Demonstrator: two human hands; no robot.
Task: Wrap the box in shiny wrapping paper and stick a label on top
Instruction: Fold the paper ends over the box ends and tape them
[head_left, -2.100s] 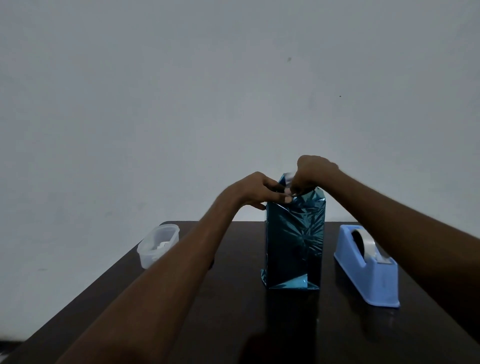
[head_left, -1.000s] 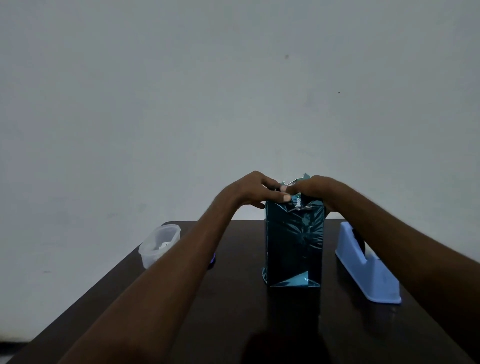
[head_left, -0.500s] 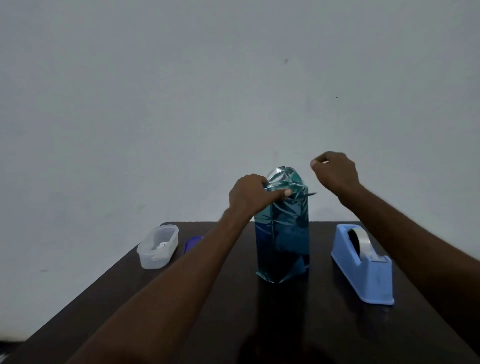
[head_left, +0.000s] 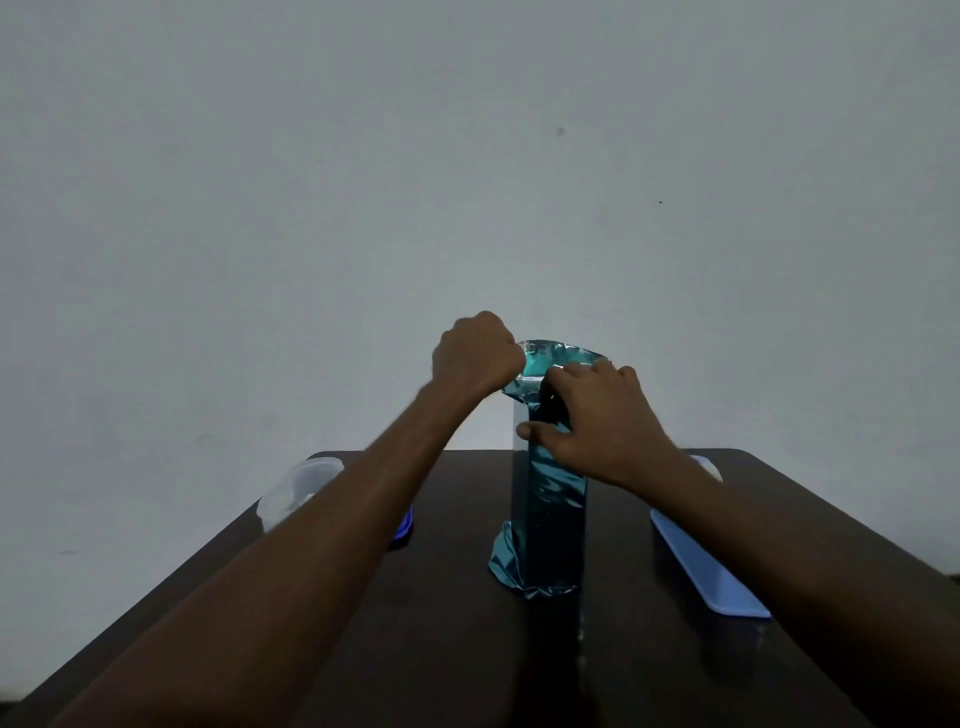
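- Standing upright on the worktop (head_left: 415, 649), the box (head_left: 550, 514) keeps its long axis vertical
- left hand (head_left: 475, 356) fisted on the top paper flap (head_left: 556, 354); right hand (head_left: 605, 421) clasps its upper side

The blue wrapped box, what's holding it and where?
The left hand grips the loose paper at the top of the box; the right hand holds its upper side.

A dark table (head_left: 467, 649) carries everything. The wrapped box (head_left: 550, 519) stands mid-table. A clear tub (head_left: 298, 491) sits near the far left corner, a blue tape dispenser (head_left: 701, 566) along the right edge.
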